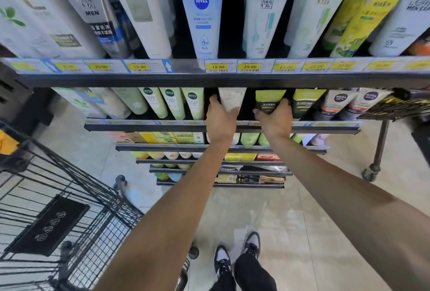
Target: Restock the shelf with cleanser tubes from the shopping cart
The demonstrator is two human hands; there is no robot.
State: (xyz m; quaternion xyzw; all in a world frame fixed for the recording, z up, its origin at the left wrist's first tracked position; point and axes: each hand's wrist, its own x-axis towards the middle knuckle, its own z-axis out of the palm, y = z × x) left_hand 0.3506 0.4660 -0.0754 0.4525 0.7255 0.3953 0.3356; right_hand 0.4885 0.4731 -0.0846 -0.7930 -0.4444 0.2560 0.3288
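Observation:
Both my arms reach to the second shelf (162,127) from the top. My left hand (221,119) holds the lower end of a white cleanser tube (231,98) standing on that shelf, fingers curled round it. My right hand (275,117) grips the bottom of a green-and-black tube (267,99) just to the right. A second green-and-black tube (306,102) stands beside it. The black wire shopping cart (58,209) is at lower left; no tubes show inside it.
The top shelf (186,76) carries tall tubes, a blue Nivea tube (202,11) among them, above yellow price tags. Several lower shelves step down toward the tiled floor. A wheeled rack leg (374,162) stands at right. My shoes (235,258) are below.

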